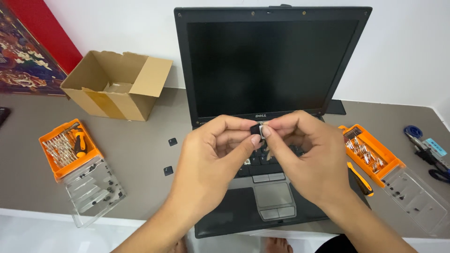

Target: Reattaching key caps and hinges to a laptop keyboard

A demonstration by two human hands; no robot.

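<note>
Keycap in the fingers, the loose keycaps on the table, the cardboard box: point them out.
keycap (255, 129), head view, its black top face.
loose keycaps (173, 141), head view, the farther one's top.
cardboard box (110, 103), head view, its front wall.

Most of the laptop keyboard (262, 161) hidden behind the left hand (211, 159) and right hand (309, 159). Small black key cap (256, 129) mostly covered by fingertips. Tools (431, 152) at the right cut off by the edge. Bits in the orange case (70, 147) too small to tell.
</note>
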